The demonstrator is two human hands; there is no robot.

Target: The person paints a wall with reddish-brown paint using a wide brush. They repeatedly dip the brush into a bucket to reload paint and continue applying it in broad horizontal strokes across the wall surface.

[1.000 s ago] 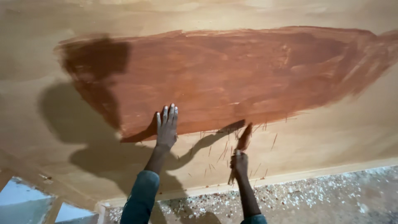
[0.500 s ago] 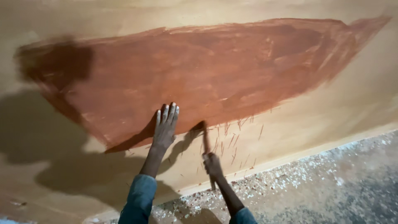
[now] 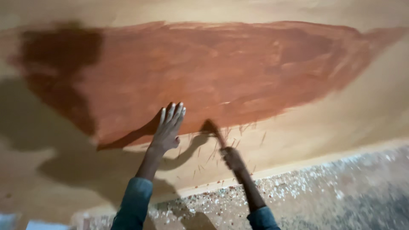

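My left hand [image 3: 167, 129] lies flat on a large pale wooden board [image 3: 349, 115], fingers together, at the lower edge of a wide reddish-brown painted patch [image 3: 221, 72]. My right hand [image 3: 232, 158] is blurred with motion and grips a paintbrush [image 3: 215, 131] whose dark tip touches the board just right of my left hand, at the patch's lower border. Thin red streaks are scattered on the bare wood around the brush. Both forearms wear teal sleeves.
Below the board's lower edge lies a speckled grey and white floor [image 3: 341, 196]. Shadows of my arms and head fall on the board's left part [image 3: 51, 110]. A pale object shows at the bottom left corner [image 3: 17, 222].
My right hand with the brush has swung left and up, from the bare wood to the patch's lower border near my left hand. The view has shifted.
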